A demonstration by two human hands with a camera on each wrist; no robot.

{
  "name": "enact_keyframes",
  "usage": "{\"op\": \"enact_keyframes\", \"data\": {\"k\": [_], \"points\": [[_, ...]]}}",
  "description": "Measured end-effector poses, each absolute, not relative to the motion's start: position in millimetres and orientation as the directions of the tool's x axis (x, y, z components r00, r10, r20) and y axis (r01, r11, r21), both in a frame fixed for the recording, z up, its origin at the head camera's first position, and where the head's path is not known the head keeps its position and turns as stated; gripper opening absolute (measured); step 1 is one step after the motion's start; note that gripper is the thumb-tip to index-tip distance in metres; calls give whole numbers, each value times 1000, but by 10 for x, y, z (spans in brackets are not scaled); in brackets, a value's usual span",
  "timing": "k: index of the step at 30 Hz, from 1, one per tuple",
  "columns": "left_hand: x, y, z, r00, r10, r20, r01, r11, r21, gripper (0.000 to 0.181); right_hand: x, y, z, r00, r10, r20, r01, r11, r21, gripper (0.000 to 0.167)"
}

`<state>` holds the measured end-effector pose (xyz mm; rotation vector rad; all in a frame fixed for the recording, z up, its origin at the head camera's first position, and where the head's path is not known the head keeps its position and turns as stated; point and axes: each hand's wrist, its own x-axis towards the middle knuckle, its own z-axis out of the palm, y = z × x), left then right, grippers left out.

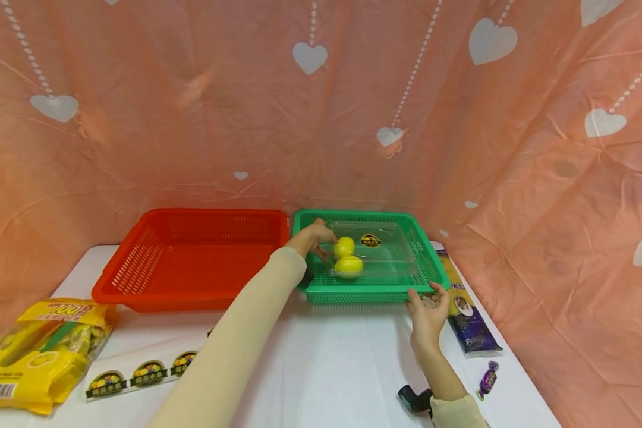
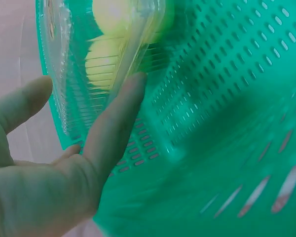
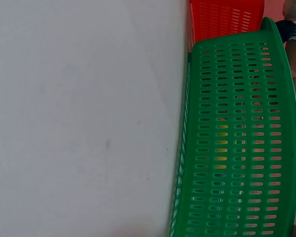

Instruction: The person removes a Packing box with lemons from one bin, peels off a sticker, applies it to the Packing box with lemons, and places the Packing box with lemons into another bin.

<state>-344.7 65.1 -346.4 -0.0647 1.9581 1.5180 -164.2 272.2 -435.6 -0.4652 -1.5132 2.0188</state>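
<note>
A clear plastic box (image 1: 390,255) with a dark round label lies inside the green basket (image 1: 369,290). Two yellow lemon-like fruits (image 1: 349,267) show through its left end. My left hand (image 1: 314,238) reaches into the basket at that end. In the left wrist view, one extended finger (image 2: 121,116) of this hand lies against the box's edge, and the thumb stands apart. My right hand (image 1: 429,312) touches the basket's front rim near its right corner with its fingertips. The right wrist view shows mainly the basket's slotted side (image 3: 237,143), with hardly any of that hand.
A red basket (image 1: 192,299) stands left of the green one. At the front left lie a yellow snack bag (image 1: 48,351) and a strip of round stickers (image 1: 150,373). To the right are a purple-and-gold packet (image 1: 468,315), a wrapped candy (image 1: 488,379) and a black object (image 1: 414,399).
</note>
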Motion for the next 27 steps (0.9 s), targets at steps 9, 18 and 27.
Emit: {"op": "enact_keyframes", "data": {"k": [9,18,27], "points": [[-3421,632,-3455,-799,353,-486,-395,301,868,73,-1635,2713,-4372,-769,636,61,-233,-189,-954,42],[-3386,544,-3332,-844,330,-424,-354,251,901,73,-1625,2721,-4392,-771,634,53,-219,-187,-958,40],[-3096,293,-2986,-964,260,-54,-65,-37,997,36,-1640,2724,-4373,-770,637,49,-226,-199,-954,39]]}}
